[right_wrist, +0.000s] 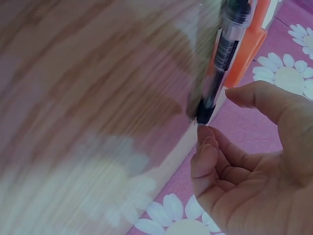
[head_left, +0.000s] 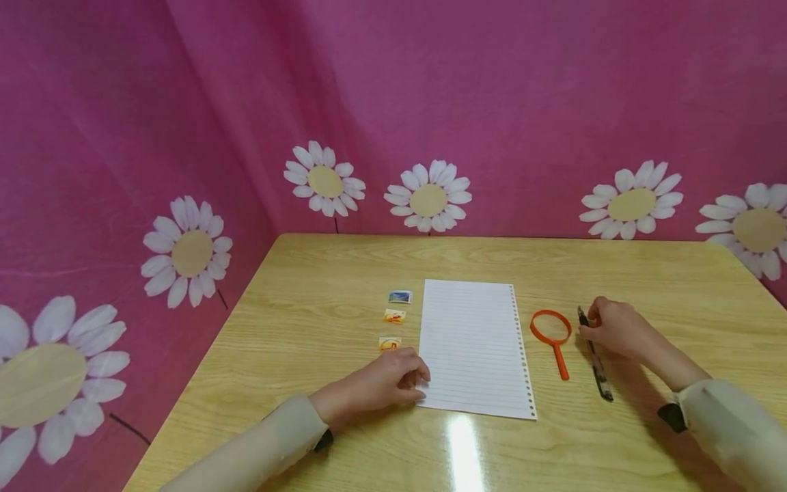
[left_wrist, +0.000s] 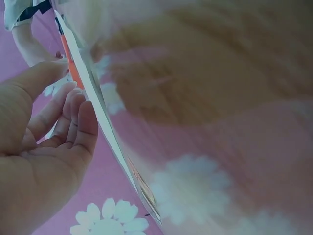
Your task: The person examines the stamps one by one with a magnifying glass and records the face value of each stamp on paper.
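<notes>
My left hand (head_left: 384,381) rests by the lower left edge of a lined loose-leaf sheet (head_left: 470,345), fingers loosely bent and thumb apart from them. Just beyond its knuckles lies a small yellow picture stamp (head_left: 390,344), partly covered by the hand. At the right, a black clear-barrelled pen (head_left: 601,386) lies on the table, and my right hand (head_left: 617,329) is at its far end. In the right wrist view the fingertips (right_wrist: 205,134) are right at the pen's dark end, while the thumb stands apart on the other side, leaving a gap.
An orange magnifying glass (head_left: 559,362) lies between the sheet and the pen. Farther up beside the sheet are another yellow stamp (head_left: 395,317) and a blue one (head_left: 400,296). Behind the wooden table (head_left: 320,287) hangs a pink curtain (head_left: 522,102) with white flowers.
</notes>
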The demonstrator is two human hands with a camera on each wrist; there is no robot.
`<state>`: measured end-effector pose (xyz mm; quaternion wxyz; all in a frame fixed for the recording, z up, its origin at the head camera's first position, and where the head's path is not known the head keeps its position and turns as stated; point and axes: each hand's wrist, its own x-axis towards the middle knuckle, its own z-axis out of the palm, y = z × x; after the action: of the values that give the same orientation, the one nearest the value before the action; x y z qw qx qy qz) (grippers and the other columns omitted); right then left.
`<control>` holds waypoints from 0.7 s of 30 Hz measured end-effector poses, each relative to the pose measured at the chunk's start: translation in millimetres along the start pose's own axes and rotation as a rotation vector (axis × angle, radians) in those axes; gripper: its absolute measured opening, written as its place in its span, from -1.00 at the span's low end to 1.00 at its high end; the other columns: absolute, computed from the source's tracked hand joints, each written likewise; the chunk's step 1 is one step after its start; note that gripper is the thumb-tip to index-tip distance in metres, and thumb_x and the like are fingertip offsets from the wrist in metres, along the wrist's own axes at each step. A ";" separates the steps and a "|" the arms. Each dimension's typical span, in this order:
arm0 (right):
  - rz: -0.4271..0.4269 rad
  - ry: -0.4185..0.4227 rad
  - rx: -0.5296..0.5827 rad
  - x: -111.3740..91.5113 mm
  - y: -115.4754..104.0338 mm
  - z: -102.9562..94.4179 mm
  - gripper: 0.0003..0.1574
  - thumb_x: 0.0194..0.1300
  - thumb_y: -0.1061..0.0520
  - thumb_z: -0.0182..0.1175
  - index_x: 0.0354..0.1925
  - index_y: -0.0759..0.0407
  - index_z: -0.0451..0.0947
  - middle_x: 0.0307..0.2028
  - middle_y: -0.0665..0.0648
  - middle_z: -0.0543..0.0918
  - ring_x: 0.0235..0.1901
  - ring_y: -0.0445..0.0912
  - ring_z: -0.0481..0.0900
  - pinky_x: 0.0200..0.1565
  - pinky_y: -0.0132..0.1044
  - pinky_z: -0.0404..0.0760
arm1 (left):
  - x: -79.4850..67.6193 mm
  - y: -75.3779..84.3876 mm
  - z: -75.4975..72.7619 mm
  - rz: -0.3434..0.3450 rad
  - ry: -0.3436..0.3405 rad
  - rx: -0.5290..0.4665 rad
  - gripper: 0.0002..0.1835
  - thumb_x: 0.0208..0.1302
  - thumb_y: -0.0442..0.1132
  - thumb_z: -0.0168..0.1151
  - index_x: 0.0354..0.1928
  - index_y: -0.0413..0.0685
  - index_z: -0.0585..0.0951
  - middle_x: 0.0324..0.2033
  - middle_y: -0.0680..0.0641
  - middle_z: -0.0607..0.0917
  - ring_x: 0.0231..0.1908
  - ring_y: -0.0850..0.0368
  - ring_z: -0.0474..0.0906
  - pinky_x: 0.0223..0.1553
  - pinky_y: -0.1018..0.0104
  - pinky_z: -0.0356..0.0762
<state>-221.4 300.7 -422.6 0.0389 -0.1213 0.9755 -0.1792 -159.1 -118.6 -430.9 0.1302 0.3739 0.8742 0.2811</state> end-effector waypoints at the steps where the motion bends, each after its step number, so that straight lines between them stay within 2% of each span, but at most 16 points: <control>1: 0.002 -0.006 -0.003 0.7 0.7 0.3 -0.61 0.18 0.14 0.28 -0.29 0.47 0.41 -0.48 0.26 0.56 -0.51 -0.05 0.43 -0.45 -0.23 0.43 | 0.1 0.5 0.3 0.002 -0.005 0.009 -0.83 0.25 -0.25 0.34 -0.14 -0.10 0.62 -0.29 0.01 0.56 -0.31 0.35 0.39 -0.19 0.58 0.42; 12: 0.033 -0.046 0.000 7.2 6.5 4.8 -0.61 0.18 0.16 0.24 -0.27 0.52 0.39 -0.43 0.38 0.58 -0.46 0.05 0.50 -0.38 -0.09 0.52 | -0.2 4.6 2.6 0.103 -0.062 0.158 -0.86 0.31 -0.25 0.27 -0.14 -0.11 0.60 -0.29 0.00 0.52 -0.34 0.33 0.30 -0.24 0.61 0.32; 17: 0.027 -0.024 -0.003 7.1 4.1 5.5 -0.63 0.16 0.18 0.22 -0.31 0.51 0.37 -0.44 0.39 0.57 -0.46 0.08 0.52 -0.38 -0.07 0.53 | -0.7 4.7 3.4 0.104 -0.069 0.172 -0.86 0.32 -0.24 0.27 -0.14 -0.10 0.59 -0.28 0.01 0.53 -0.33 0.33 0.31 -0.25 0.61 0.32; 21: 0.042 -0.031 0.045 5.2 0.9 7.1 -0.61 0.19 0.21 0.21 -0.29 0.48 0.25 -0.54 0.25 0.48 -0.55 -0.02 0.40 -0.48 -0.19 0.39 | -0.7 3.5 4.7 0.077 -0.083 0.180 -0.86 0.34 -0.21 0.24 -0.12 -0.06 0.60 -0.27 0.05 0.52 -0.32 0.35 0.30 -0.24 0.62 0.32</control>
<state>-225.7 297.8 -429.7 0.0605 -0.1027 0.9728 -0.1984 -154.5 -115.2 -432.6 0.1215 0.4288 0.8747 0.1907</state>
